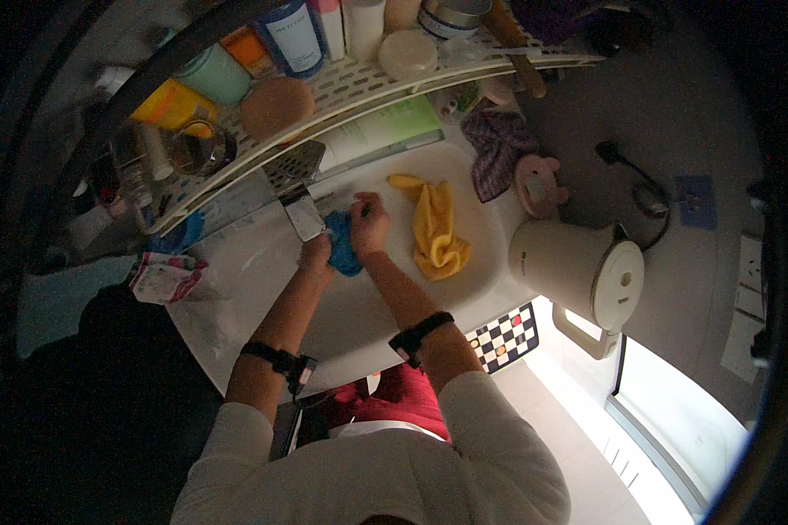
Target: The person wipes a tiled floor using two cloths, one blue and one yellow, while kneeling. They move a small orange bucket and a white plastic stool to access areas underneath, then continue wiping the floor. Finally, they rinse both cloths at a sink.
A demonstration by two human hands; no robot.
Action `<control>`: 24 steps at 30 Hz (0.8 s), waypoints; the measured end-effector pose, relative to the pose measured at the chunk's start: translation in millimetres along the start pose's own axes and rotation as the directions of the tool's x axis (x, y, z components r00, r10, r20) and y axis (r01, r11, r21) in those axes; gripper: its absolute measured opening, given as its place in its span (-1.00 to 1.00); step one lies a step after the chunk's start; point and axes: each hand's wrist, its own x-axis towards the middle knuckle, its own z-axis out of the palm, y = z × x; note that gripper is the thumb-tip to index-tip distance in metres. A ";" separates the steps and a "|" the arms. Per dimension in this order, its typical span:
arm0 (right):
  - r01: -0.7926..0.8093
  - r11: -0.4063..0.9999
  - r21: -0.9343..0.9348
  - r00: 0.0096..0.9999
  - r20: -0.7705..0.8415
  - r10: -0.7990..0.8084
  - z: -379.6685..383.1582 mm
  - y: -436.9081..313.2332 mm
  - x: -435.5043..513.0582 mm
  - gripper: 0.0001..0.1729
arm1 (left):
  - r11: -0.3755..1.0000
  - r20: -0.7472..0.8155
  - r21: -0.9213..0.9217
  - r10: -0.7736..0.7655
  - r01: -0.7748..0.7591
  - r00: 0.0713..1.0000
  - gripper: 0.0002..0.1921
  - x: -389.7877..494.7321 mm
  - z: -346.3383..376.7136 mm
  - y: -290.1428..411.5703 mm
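Note:
Both my hands grip a bunched blue cloth above the white sink basin, just under the end of a metal faucet. My left hand holds the cloth's left side, its fingers partly hidden behind the faucet and the cloth. On the right side, my right hand is closed in a fist against the cloth. A yellow cloth lies crumpled in the basin, to the right of my right hand and apart from it.
A perforated shelf with bottles and jars spans above the basin's back. At the right rim stand a cream electric kettle, a pink animal-shaped item and a purple cloth. A pink-and-white packet rests at the left edge.

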 end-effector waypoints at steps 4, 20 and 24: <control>0.154 0.922 -0.355 0.987 0.091 -0.130 -13.0 28.1 29.4 -0.78 | 0.991 0.264 -0.021 0.132 -0.132 0.955 -0.46 -28.6 -4.2 9.8; 0.839 0.543 -0.036 0.522 0.335 -0.784 -72.6 -162.8 -27.2 -0.46 | 0.933 0.277 0.242 0.198 -0.268 0.940 -0.46 -33.7 44.2 31.0; 0.866 0.467 -0.177 0.493 0.458 -0.740 -71.4 -171.4 -18.1 -0.41 | 0.955 0.175 0.186 0.200 -0.232 0.964 -0.41 -47.0 47.1 35.2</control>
